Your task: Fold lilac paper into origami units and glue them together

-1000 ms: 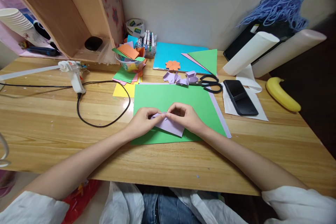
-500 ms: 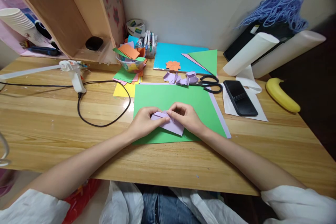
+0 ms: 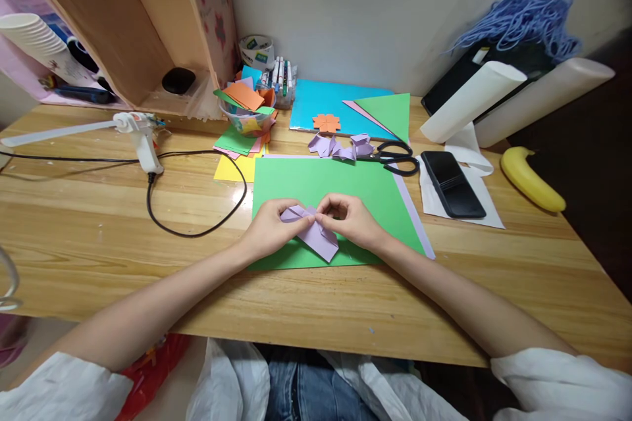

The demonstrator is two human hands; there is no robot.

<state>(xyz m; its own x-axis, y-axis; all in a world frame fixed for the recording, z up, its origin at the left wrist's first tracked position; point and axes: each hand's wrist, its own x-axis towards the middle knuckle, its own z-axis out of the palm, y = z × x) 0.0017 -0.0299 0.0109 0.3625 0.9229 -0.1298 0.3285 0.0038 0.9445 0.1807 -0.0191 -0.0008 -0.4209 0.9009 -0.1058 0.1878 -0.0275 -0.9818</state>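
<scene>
A folded piece of purple paper (image 3: 320, 243) is held over a green sheet (image 3: 326, 177) on the wooden table. My left hand (image 3: 271, 227) grips its left part, thumb on top and fingers behind. From the right, my right hand (image 3: 353, 218) pinches the upper edge between thumb and index finger, close to the left thumb tip. The paper shows creases and slants down to the right. Behind the green sheet lie crumpled purple paper pieces (image 3: 340, 147) and black-handled scissors (image 3: 397, 158). An orange paper flower (image 3: 326, 122) rests on a blue pad (image 3: 306, 105).
To the left lies a white glue gun (image 3: 141, 138) with a looping black cord (image 3: 197, 235). A tub of paper scraps (image 3: 247, 108) and a box of markers (image 3: 281, 82) stand at the back. On the right are a phone (image 3: 453, 184), a banana (image 3: 530, 177) and white rolls (image 3: 474, 99).
The purple paper has turned a little, its lower corner now pointing further down and left. Both hands keep their hold on it, with small finger shifts.
</scene>
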